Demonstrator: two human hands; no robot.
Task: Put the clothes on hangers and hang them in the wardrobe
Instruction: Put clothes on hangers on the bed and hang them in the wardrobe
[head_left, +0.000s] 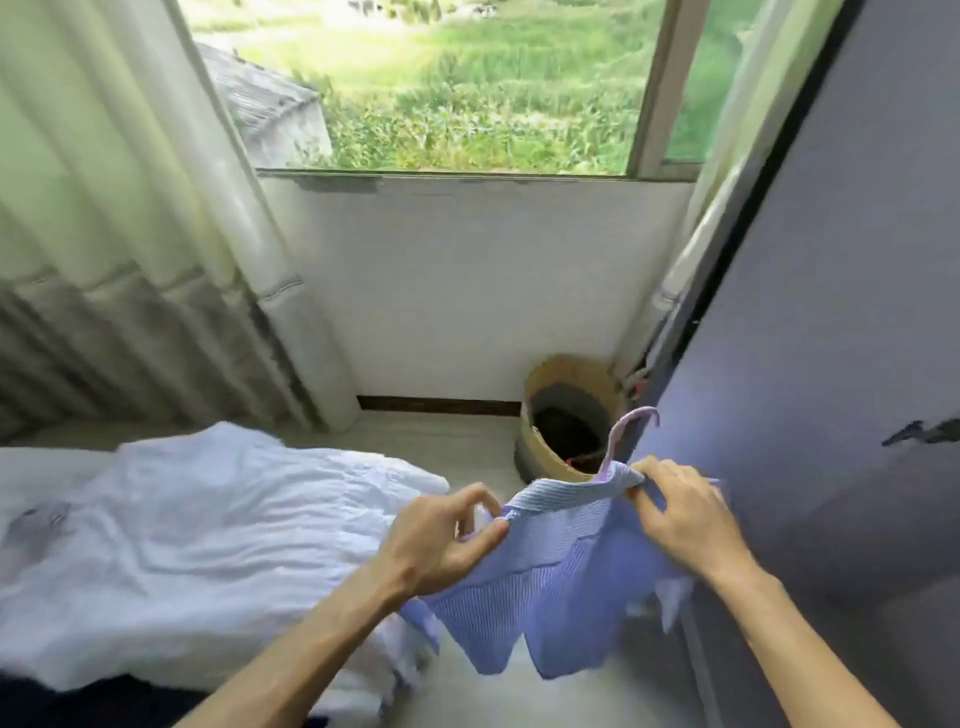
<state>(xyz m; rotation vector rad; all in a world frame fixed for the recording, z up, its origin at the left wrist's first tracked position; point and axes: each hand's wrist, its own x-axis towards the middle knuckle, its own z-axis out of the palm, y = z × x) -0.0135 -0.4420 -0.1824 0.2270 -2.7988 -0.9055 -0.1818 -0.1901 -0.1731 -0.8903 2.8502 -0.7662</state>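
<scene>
A blue-and-white striped shirt (550, 582) hangs in the air in front of me, draped over a pale purple hanger (621, 441) whose hook sticks up above the collar. My left hand (447, 535) pinches the shirt's left shoulder edge between thumb and fingers. My right hand (680, 514) pinches the collar area near the base of the hook. The dark grey wardrobe door (831, 312) stands right beside the shirt, on the right. Most of the hanger is hidden inside the shirt.
A bed with a crumpled white cover (197, 545) fills the left. A woven basket (566, 415) holding dark cloth stands on the floor under the window wall (467, 291). Curtains (130, 234) hang at the left. A narrow strip of floor runs between bed and wardrobe.
</scene>
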